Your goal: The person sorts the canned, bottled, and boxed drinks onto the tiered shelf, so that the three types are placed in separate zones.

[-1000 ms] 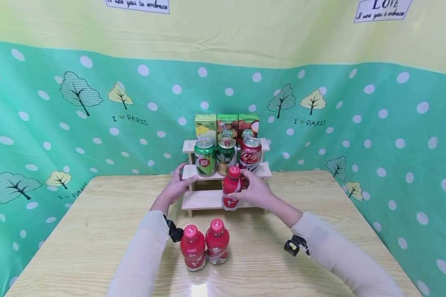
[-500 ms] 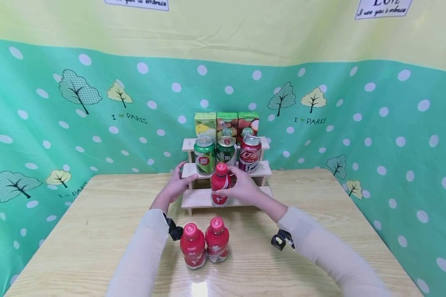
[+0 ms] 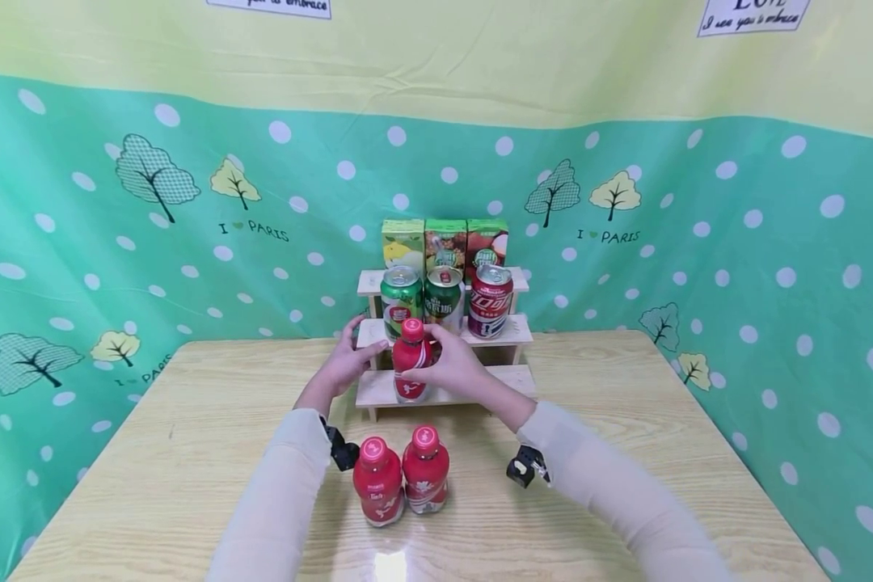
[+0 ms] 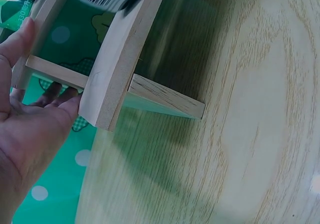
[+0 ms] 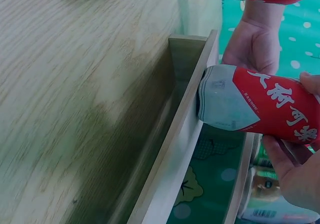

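Observation:
My right hand (image 3: 453, 369) grips a red drink bottle (image 3: 407, 356) upright, thumb and fingers around its sides. In the right wrist view the clear base of this cola bottle (image 5: 275, 102) is right at the lowest tier of a small three-tier wooden rack (image 3: 509, 378), toward its left end. My left hand (image 3: 343, 365) holds the rack's left side at the middle tier. The left wrist view shows that hand's thumb (image 4: 22, 39) along the tier and its fingers behind the side post. Two more red bottles, one left (image 3: 378, 489) and one right (image 3: 425, 477), stand on the table before the rack.
On the middle tier stand a green can (image 3: 402, 301), a dark green can (image 3: 444, 297) and a red can (image 3: 491, 301). Three juice cartons (image 3: 445, 242) line the top tier. A patterned cloth (image 3: 262, 145) hangs behind the wooden table (image 3: 218, 428).
My right hand has moved left with the red bottle along the lowest tier, from right of its middle to its left part. The left hand stays at the rack's side.

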### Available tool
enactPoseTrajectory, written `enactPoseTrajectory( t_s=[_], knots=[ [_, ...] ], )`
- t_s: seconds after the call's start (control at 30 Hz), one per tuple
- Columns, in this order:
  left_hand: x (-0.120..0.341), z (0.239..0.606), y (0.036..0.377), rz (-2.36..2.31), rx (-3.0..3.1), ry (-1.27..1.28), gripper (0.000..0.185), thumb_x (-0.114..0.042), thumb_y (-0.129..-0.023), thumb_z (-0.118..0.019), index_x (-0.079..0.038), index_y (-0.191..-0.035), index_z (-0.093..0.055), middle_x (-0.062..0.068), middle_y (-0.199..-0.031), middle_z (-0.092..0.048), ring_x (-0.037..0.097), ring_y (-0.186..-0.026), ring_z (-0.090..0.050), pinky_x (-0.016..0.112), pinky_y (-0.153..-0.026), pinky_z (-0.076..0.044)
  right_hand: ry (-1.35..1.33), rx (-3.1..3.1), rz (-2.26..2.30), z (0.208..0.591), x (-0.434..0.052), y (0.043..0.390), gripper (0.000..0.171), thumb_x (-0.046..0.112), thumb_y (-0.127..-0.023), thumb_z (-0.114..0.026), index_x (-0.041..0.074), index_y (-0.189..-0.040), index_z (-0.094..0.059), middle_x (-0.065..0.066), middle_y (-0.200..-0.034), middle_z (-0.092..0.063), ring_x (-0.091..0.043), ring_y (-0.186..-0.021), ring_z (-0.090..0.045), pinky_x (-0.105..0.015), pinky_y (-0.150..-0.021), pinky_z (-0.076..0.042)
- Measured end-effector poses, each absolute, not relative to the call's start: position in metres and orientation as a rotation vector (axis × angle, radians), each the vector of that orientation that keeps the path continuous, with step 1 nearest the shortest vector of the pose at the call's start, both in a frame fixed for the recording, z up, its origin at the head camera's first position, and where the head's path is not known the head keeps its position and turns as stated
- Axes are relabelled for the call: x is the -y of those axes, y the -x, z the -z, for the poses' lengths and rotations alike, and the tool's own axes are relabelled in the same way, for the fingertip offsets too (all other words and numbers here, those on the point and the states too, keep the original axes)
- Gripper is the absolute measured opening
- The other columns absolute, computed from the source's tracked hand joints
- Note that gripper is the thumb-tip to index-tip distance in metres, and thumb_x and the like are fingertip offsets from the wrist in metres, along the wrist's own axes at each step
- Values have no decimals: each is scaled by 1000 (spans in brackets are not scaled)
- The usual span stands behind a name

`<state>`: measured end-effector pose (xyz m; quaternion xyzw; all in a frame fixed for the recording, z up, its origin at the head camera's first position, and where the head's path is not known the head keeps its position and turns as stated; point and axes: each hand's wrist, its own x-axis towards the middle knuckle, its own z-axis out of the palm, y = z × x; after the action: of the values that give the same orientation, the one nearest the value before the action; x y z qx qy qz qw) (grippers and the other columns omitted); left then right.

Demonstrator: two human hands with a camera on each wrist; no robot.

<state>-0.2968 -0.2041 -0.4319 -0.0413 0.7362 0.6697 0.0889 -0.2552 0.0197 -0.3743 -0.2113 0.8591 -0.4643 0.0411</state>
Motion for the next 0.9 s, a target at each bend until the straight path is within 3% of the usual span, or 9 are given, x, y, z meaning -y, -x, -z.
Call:
enactPoseTrajectory(
  t_s=[0.47, 0.57, 0.67, 0.9],
  knots=[
    [203, 432, 295, -2021, -2186, 86, 79, -9, -94, -52, -30, -149, 0, 24, -151, -17, 37, -134, -34, 46, -109, -34, 647, -2621, 1440, 375, 2, 261, 75, 30, -73, -80, 14, -137, -44, -6, -127, -56, -20, -113, -56, -36, -94, -50],
    [203, 431, 295, -2004, -2211, 99, 79, -8, -93, -52, -30, -149, 0, 22, -149, -21, 31, -122, -44, 36, -96, -44, 631, -2634, 1436, 376, 6, 262, 76, 29, -74, -79, 14, -139, -42, -6, -131, -55, -21, -116, -55, -37, -96, -49],
    [203, 430, 295, -1989, -2234, 103, 80, -9, -93, -53, -31, -150, -1, 21, -147, -26, 20, -106, -48, 24, -80, -43, 623, -2636, 1445, 377, 9, 264, 77, 30, -74, -79, 14, -140, -41, -6, -133, -54, -22, -117, -54, -37, -96, -48],
    [204, 430, 296, -1999, -2222, 95, 79, -9, -93, -52, -31, -149, -1, 20, -146, -28, 16, -99, -48, 22, -75, -41, 644, -2628, 1471, 379, 12, 265, 76, 29, -75, -78, 13, -140, -41, -7, -133, -53, -22, -118, -54, -37, -97, -48]
  ],
)
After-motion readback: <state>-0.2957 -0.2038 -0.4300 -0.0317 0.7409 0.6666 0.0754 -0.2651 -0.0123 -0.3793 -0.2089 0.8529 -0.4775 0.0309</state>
